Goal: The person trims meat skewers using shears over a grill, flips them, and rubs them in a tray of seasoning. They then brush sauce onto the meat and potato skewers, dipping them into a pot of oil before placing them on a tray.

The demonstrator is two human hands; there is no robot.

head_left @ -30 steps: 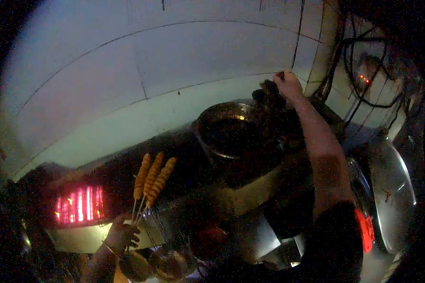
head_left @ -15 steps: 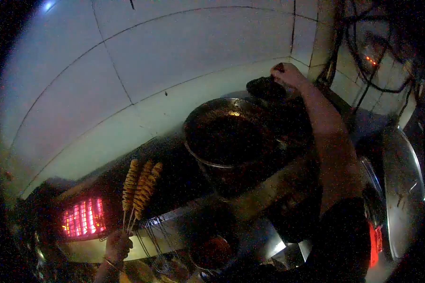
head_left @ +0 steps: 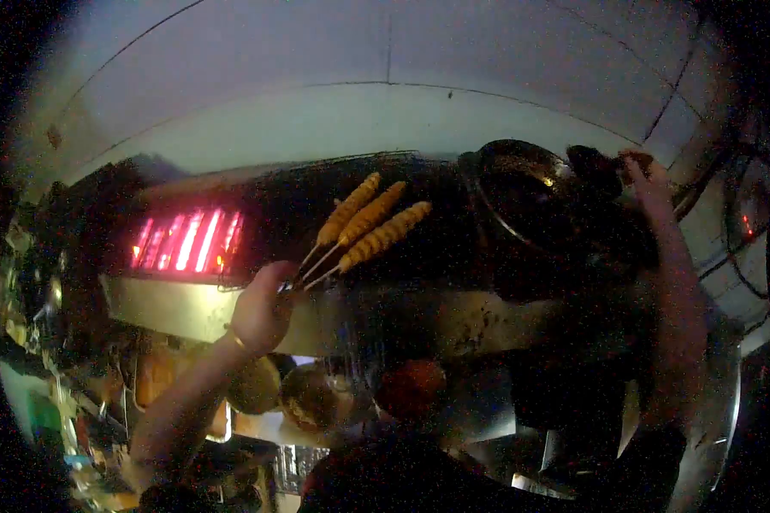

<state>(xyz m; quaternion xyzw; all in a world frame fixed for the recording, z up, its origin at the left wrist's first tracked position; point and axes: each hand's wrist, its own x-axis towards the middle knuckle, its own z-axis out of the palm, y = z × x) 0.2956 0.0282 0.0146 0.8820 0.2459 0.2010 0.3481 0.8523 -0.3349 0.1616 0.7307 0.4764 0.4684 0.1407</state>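
My left hand (head_left: 263, 309) grips the thin sticks of three yellow spiral skewers (head_left: 370, 224), fanned out above a dark cooking surface (head_left: 316, 205). My right hand (head_left: 648, 175) reaches far right and is closed on a dark object (head_left: 595, 162) at the rim of a large dark pot (head_left: 526, 192). What exactly that dark object is cannot be made out in the dim light.
A red glowing heater grille (head_left: 186, 241) sits left of the skewers. A metal front ledge (head_left: 402, 312) runs below the cooking surface. White tiled wall (head_left: 385, 77) rises behind. Round containers (head_left: 308, 398) and clutter lie below; a metal lid or tray (head_left: 723, 402) stands at right.
The view has swung left and down. My left hand with the skewers has risen toward the middle, the skewers now tilted to the right. My right hand stays at the pot's rim.
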